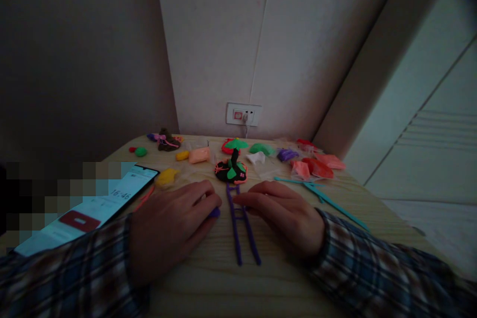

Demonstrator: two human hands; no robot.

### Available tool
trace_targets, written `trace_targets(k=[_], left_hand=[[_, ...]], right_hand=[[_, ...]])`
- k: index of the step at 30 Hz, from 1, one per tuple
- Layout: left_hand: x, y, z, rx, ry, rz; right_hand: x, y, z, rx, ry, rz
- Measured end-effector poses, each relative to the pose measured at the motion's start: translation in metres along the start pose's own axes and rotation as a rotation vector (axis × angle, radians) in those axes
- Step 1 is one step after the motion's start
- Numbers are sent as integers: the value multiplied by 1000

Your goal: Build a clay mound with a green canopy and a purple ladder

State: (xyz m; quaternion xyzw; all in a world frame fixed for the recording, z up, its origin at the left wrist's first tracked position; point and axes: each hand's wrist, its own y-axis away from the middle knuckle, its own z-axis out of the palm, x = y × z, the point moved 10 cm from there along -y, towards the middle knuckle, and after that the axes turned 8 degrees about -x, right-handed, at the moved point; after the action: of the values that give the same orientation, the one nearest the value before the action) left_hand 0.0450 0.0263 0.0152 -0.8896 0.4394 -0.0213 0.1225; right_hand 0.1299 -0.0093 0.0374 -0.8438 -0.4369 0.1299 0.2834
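A small ladder of purple clay (237, 238) lies flat on the wooden table, two long rails joined by several short rungs. To its left, my left hand (179, 221) is curled, with a lump of purple clay (214, 212) showing at its fingertips. My right hand (285, 216) reaches over the ladder's right rail, thumb and fingers closed at one of the upper rungs; the fingers partly cover that rail. Just beyond the ladder's far end stands a clay model (231, 171) with a black base, a dark trunk and green leaves on top.
A lit phone (93, 208) lies at the left. Bagged clay, including red clay (318, 167), purple clay (286, 154) and yellow clay (166, 177), sits toward the back. Teal clay strips (335, 206) lie right. A brown clay model (167, 140) stands back left. A socket (244, 114) is on the wall.
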Motion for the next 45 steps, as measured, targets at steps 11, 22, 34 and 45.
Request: trace_targets(k=[11,22,34,45], left_hand=[[-1,4,-8,52,194,-45],[22,-1,-25,194,270,154],[36,-2,-38,310,127,273],[38,9,-39,358,211,298]], right_hand=[[7,6,1,56,-124,155],[-14,-4,-5,158,-121,74],[-24,-8,-13,152,-80,-16],[-31,-8,-15,100,21,-93]])
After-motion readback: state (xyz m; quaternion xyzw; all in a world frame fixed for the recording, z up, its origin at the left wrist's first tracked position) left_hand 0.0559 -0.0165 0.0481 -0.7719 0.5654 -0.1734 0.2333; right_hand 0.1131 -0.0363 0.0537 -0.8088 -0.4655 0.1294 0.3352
